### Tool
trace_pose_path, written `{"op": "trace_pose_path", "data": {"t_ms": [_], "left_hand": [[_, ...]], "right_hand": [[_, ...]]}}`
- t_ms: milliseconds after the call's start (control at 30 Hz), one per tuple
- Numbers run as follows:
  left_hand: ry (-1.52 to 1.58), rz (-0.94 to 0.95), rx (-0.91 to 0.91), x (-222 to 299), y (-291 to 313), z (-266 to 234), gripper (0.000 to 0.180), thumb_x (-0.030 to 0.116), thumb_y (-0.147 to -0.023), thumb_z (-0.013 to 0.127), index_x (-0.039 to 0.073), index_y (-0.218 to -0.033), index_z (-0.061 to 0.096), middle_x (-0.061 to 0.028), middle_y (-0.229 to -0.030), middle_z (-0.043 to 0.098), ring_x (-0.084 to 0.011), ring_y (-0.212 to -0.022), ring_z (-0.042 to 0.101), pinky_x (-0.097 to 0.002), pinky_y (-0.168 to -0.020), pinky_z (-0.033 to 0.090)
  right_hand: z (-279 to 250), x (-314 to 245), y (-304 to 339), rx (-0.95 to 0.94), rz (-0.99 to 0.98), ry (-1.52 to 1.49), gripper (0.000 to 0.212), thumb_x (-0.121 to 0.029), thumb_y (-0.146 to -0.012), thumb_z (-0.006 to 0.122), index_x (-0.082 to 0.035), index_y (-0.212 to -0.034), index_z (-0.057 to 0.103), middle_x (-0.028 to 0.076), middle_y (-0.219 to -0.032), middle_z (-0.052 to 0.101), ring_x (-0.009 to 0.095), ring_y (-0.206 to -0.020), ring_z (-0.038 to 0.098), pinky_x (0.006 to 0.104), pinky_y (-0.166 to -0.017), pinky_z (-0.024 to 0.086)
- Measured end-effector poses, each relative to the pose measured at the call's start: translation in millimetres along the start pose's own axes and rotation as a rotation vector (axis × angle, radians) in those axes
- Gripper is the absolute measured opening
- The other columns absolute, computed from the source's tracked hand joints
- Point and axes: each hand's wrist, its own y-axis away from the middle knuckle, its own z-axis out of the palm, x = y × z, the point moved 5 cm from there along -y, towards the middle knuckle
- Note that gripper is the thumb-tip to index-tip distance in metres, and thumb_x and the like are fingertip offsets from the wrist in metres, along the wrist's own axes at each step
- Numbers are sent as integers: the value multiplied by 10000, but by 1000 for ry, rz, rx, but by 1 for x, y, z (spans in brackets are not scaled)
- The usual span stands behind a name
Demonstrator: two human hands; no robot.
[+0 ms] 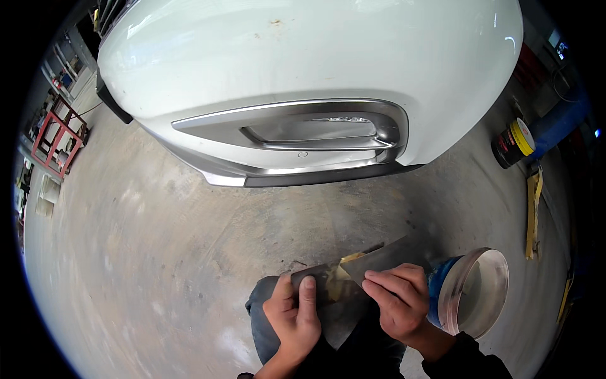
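My left hand (pixel 295 321) grips a dark flat plate (pixel 320 273) above my lap, its thumb lying on top. Yellowish paste (pixel 336 285) is smeared over the plate's middle. Between the fingertips and thumb of my right hand (pixel 401 300) is a thin dark spreader (pixel 374 261), slanted over the plate's right part. The spreader's lower edge is close to the paste; whether it touches cannot be made out. Ahead stands a white car's bumper (pixel 303 60) with a silver trim piece (pixel 278 107) around an opening. Small brownish marks show on the white paint.
A blue bucket (pixel 449 297) with a pale rim stands right beside my right forearm. Farther right are a black can with a yellow band (pixel 520 137) and a yellowish strip (pixel 534 211). A red metal rack (pixel 61 140) stands at the far left on the stained concrete floor (pixel 164 265).
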Motion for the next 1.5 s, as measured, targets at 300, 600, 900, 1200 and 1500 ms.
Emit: {"op": "trace_pose_path", "data": {"t_ms": [300,600,900,1200,1500], "left_hand": [[49,57,42,7,11,-4,129,85,-953,605,-40,-932,631,-4,-661,590,-23,-598,449,-190,-524,369],[33,94,-213,0,9,-14,132,73,-943,609,-18,-1020,666,-105,-807,704,-109,-706,640,-237,-669,500],[80,-28,-156,11,7,-22,143,81,-954,593,-49,-909,633,10,-748,590,-48,-678,487,-203,-615,391],[85,52,41,27,13,-22,321,87,-940,620,13,-683,440,52,-573,408,-27,-587,319,-238,-474,252],[71,118,101,9,23,-34,128,82,-932,619,-32,-978,653,-125,-690,666,-78,-601,592,-256,-550,476]], "right_hand": [[9,-18,6,-36,-51,-83,172,-24,-763,671,-44,-923,732,40,-971,698,199,-852,599,330,-718,493],[-28,12,-17,9,333,-608,135,49,-848,604,43,-953,689,192,-1012,691,276,-879,688,335,-786,562],[-12,25,-22,-420,226,-519,149,15,-840,640,20,-971,711,125,-1009,714,253,-887,702,307,-758,561],[2,-50,-3,-80,-170,37,163,-66,-742,691,-70,-891,757,1,-973,702,168,-829,565,324,-705,456],[13,-56,9,-12,-86,-2,185,-27,-735,691,-63,-906,752,19,-941,701,204,-822,571,313,-707,467]]}}
